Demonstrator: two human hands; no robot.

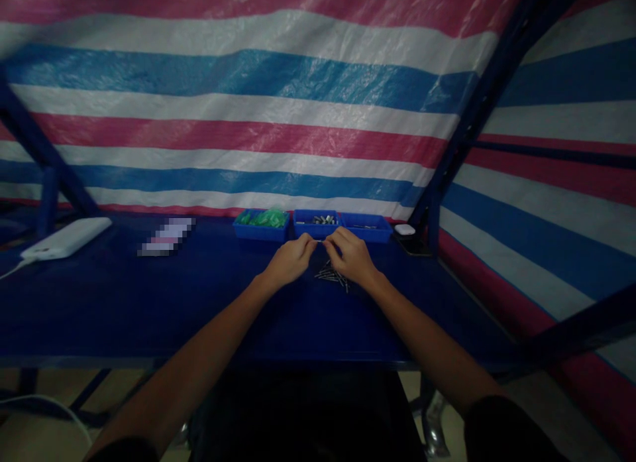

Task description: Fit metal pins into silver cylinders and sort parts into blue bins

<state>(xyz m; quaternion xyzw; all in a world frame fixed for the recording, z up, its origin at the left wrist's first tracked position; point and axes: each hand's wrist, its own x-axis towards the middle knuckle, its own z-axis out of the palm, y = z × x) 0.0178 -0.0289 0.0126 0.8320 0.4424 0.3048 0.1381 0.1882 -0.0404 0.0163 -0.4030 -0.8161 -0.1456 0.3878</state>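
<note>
One small slim piece (pixel 319 242): just in front of the middle bin (pixel 304 229), between both hands; finer detail too small to tell.
Left hand (pixel 291 260): front-left of the middle bin, fingertips pinched on the piece's left end.
Right hand (pixel 350 255): front-right of the middle bin, fingertips pinched on its right end.
Metal rods (pixel 332 275): loose pile in front of the middle bin, partly hidden by the right hand.
Bins: left bin (pixel 263 234), green contents, just left of the middle bin; right bin (pixel 377 236) adjoins its right side.
Edges: striped sheet (pixel 248 137) close behind the middle bin; tabletop (pixel 199 316) runs from it to the front edge, wide leftward; blue post (pixel 433 217) bounds the right.
Far left of middle bin: white power bank (pixel 69 238).
</note>
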